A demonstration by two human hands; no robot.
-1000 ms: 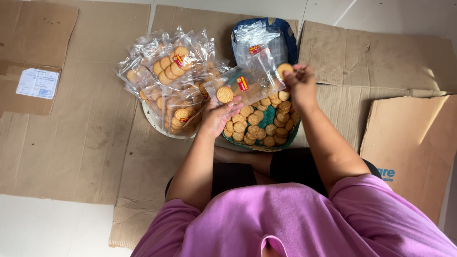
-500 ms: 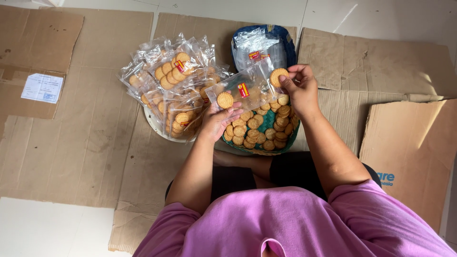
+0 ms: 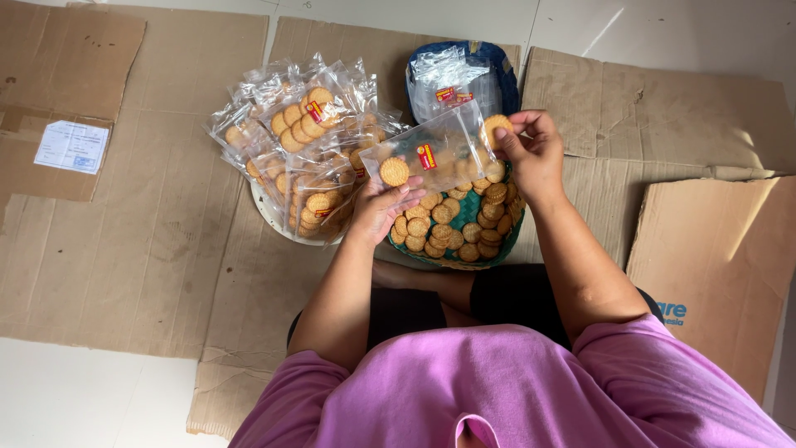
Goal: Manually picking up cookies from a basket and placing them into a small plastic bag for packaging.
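Flattened cardboard sheets [image 3: 149, 241] cover the floor, one at far left bearing a white paper label [image 3: 72, 147]. Next comes a white plate [image 3: 274, 221] heaped with sealed clear packets of round golden biscuits [image 3: 303, 149]. The left hand [image 3: 383, 207] holds a clear plastic bag [image 3: 435, 153] by its lower end, fingers pressed on it; the bag is see-through, with a small red-and-yellow sticker and one biscuit already inside near that hand. It hangs just above a green basket [image 3: 464, 259] of loose biscuits. The right hand [image 3: 531, 149] pinches a single biscuit [image 3: 496, 129] at the bag's open end. Behind lies a blue bag of empty wrappers [image 3: 460, 79].
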